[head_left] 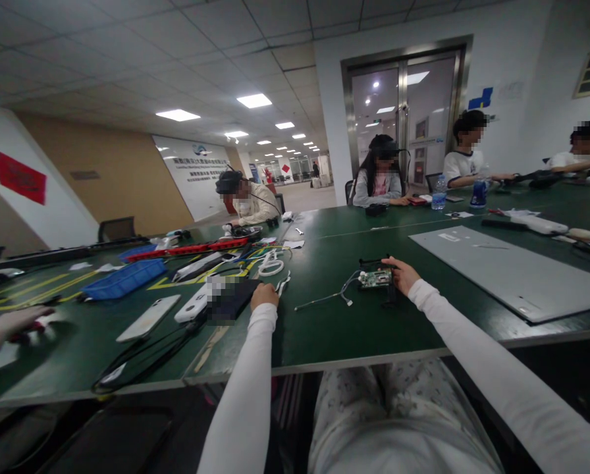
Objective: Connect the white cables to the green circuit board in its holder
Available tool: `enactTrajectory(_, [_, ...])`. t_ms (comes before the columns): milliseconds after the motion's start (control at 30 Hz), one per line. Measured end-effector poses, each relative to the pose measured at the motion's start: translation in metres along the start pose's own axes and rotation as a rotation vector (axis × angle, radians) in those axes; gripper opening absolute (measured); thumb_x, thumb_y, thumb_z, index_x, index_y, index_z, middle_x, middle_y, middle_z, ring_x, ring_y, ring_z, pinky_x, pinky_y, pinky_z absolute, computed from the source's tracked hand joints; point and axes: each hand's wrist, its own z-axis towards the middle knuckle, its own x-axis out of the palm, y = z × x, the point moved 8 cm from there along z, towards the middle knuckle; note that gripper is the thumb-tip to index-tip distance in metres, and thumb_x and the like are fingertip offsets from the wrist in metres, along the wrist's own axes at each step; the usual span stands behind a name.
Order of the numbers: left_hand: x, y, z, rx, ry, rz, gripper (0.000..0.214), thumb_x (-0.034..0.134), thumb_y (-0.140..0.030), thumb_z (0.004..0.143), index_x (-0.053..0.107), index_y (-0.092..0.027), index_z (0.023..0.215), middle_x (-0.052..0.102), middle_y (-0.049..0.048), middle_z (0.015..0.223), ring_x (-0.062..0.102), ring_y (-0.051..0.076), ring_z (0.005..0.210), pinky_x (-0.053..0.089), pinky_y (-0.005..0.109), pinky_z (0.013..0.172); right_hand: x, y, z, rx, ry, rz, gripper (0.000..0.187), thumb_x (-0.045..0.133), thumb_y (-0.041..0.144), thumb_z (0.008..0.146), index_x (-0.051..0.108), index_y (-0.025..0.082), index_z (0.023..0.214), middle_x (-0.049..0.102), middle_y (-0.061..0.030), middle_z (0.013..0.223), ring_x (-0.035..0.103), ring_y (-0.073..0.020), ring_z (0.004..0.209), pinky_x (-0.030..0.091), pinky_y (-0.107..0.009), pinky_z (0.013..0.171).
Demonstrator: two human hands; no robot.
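Observation:
My right hand (403,275) grips a black frame at its right edge. A green circuit board (375,279) sits in that frame, just above the green table. From the board's left side a thin grey cable (324,300) with a small white plug trails over the tabletop. My left hand (265,296) is closed with its fingers curled, beside a dark flat object (233,299). A slim whitish piece (284,283) shows just past its fingers; whether the hand holds it is hidden.
Left of me lie a white phone (149,318), a white device (196,301), a blue tray (124,279) and a coiled white cable (271,263). A large grey panel (512,273) lies to the right. Water bottles (438,194) and several people are across the table; another person's hand (26,319) is at far left.

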Motion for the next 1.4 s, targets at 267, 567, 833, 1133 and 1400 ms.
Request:
enactTrajectory(267, [-0.005,-0.004,-0.004,0.029,-0.026,0.059,0.018,0.046,-0.02,0.074,0.062,-0.022,0.083,0.058,0.0063,0.094,0.055,0.019,0.084,0.043,0.025,0.068,-0.002,0.0,0.0,-0.012,-0.01,-0.009,0.028,0.054,0.036,0.073,0.06,0.018,0.093,0.063,-0.0054,0.069,0.056,-0.0151,0.056,0.044,-0.027,0.048])
enactTrajectory(567, [0.002,-0.004,0.003,0.019,0.03,0.029,0.02,0.048,-0.018,0.073,0.065,-0.021,0.084,0.058,0.0069,0.099,0.054,0.018,0.09,0.042,0.024,0.077,-0.001,0.001,-0.001,-0.005,-0.009,-0.002,0.027,0.053,0.036,0.073,0.06,0.017,0.091,0.063,-0.0053,0.068,0.056,-0.0147,0.054,0.043,-0.026,0.046])
enactTrajectory(833, [0.001,-0.003,-0.002,-0.017,0.042,0.035,0.023,0.047,-0.03,0.074,0.066,-0.021,0.084,0.057,0.0095,0.103,0.053,0.023,0.092,0.043,0.03,0.074,-0.006,-0.001,0.008,-0.076,-0.023,-0.052,0.026,0.057,0.036,0.068,0.062,0.017,0.086,0.063,-0.0048,0.069,0.056,-0.0157,0.058,0.043,-0.027,0.049])
enactTrajectory(1133, [-0.011,0.004,-0.008,-0.114,-0.036,0.059,0.03,0.039,-0.03,0.079,0.063,-0.015,0.086,0.056,0.0118,0.102,0.048,0.028,0.097,0.042,0.038,0.073,-0.027,0.016,0.014,-0.417,-0.265,-0.406,0.045,0.068,0.006,0.042,0.06,0.023,0.082,0.057,0.0043,0.073,0.05,-0.0118,0.072,0.036,-0.028,0.082])
enactTrajectory(1400, [-0.042,-0.074,-0.039,0.25,-0.24,-0.126,0.025,0.043,-0.024,0.076,0.057,-0.021,0.097,0.055,0.0062,0.105,0.045,0.023,0.101,0.033,0.04,0.086,-0.023,0.025,0.01,-0.477,-0.399,-1.101,0.041,0.058,0.018,0.061,0.052,0.018,0.102,0.053,-0.0077,0.098,0.048,-0.0191,0.093,0.033,-0.032,0.089])
